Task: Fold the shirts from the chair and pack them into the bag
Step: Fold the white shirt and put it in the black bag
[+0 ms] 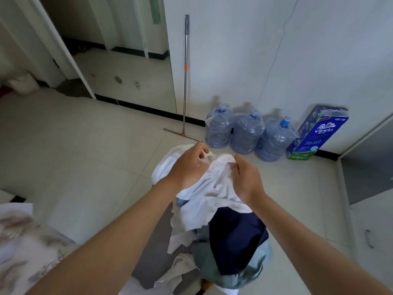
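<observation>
A heap of shirts lies in front of me, with a white shirt [212, 188] on top, a dark navy shirt [234, 237] below it and a grey-green shirt [234, 271] nearest me. The chair under the heap is almost hidden. My left hand [187, 167] pinches the white shirt's upper edge, fingers curled. My right hand [246, 177] grips the same white cloth just to the right. No bag is in view.
Three large water bottles [246, 133] stand against the white wall, beside a blue tissue pack [314, 135]. A floor squeegee [184, 81] leans on the wall. A patterned bed cover [23, 248] lies at the lower left. A cabinet [370, 209] stands at right.
</observation>
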### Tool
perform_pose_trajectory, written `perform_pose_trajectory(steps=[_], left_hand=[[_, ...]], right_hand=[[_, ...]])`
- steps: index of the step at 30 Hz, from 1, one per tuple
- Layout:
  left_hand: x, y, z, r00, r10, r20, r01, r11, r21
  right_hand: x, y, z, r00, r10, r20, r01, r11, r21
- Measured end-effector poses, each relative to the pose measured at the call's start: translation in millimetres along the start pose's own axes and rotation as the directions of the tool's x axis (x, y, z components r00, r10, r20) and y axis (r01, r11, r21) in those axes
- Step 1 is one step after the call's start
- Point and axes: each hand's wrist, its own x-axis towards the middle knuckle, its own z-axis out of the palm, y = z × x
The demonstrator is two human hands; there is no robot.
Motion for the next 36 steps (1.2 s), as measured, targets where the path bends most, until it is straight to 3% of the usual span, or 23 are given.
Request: perform_pose_trajectory(steps=[3,6,8,11,16,19,22,26,31,36], left_hand=[[-8.9,2.6,3.7,0.992,0.02,0.128,-0.034,0.993,0.115],[-11.4,2.0,1.4,0.999,-0.016,-0.033,0.021,0.987,0.157],[-17.4,-2.6,-13.4,0.995,-0.002,-0.101,0.019,0.986,0.167],[-35.8,-2.6,-43.8,0.992,0.037,-0.119,-0.02,0.99,0.139],[-82.3,6.8,-109.5,0.977,0.037,-0.211,0.0,0.985,0.172],[-122.3,0.6,-167.8,0.951,-0.014,-0.308,0.08,0.976,0.204],[-179.8,-13.1,-224.9,0.921,-0.073,-0.382,0.188,0.944,0.272],[-285.4,-43.0,-283.9,0.872,-0.188,-0.453,0.377,0.847,0.374],[-444.7,-98.0,-318.3,0.745,-0.323,-0.584,0.547,0.797,0.257],[-583.7,-171.0,-304.4,0.655,-0.575,-0.49,0.709,0.693,0.133]], right_hand=[[12.8,-32.3,6.9,0.999,-0.036,0.0,0.036,0.998,0.055],[13.6,-39.6,14.3,0.989,-0.07,0.129,0.059,0.995,0.087],[12.4,-28.8,15.5,0.961,-0.064,0.269,0.079,0.996,-0.047],[13.0,-17.4,25.1,0.899,-0.036,0.436,0.214,0.905,-0.367],[10.8,-84.4,44.0,0.917,-0.124,0.379,0.146,0.989,-0.029],[1.6,-149.2,60.5,0.89,-0.263,0.373,0.28,0.96,0.008],[-21.0,-219.3,88.2,0.83,-0.362,0.424,0.382,0.923,0.041],[-76.9,-302.9,142.9,0.75,-0.387,0.537,0.398,0.912,0.101],[-192.1,-380.5,238.2,0.642,-0.435,0.631,0.46,0.877,0.136],[-307.1,-394.7,342.3,0.458,-0.348,0.818,0.529,0.846,0.064]])
